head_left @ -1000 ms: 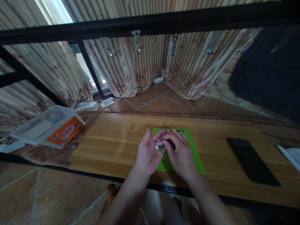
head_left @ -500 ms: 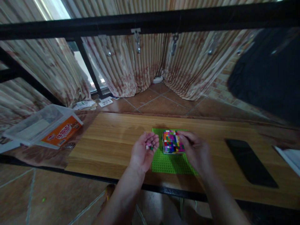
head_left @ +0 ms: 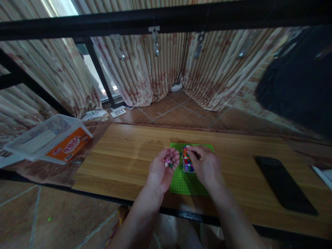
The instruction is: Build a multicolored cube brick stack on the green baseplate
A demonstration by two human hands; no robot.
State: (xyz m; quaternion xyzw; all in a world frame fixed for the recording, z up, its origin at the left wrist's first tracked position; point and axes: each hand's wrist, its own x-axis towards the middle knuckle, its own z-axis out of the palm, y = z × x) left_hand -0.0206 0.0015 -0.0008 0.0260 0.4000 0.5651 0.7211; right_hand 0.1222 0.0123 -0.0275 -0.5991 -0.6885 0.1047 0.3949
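Note:
My left hand (head_left: 160, 171) is palm up and cupped, with several small toy bricks (head_left: 168, 163) in pink, white and dark green lying in it. A bright green studded baseplate (head_left: 181, 185) lies flat on the table to the right of it. On the plate sits a block of many-coloured small bricks (head_left: 187, 162), its right part hidden behind my right hand (head_left: 206, 166). The thumb and forefinger of that hand are pinched together over the block's upper left area. Whatever is between those fingertips is too small to make out.
The wooden table (head_left: 116, 155) carries a black flat phone-like slab (head_left: 284, 185) at right, with white paper (head_left: 324, 176) beyond. At far left stands a clear plastic box (head_left: 49, 138) with an orange label. A black bar (head_left: 176, 23) with hooks crosses above.
My right hand has moved left across the block, from its upper right edge to its upper left, and now covers more of it. My left hand still cups the bricks.

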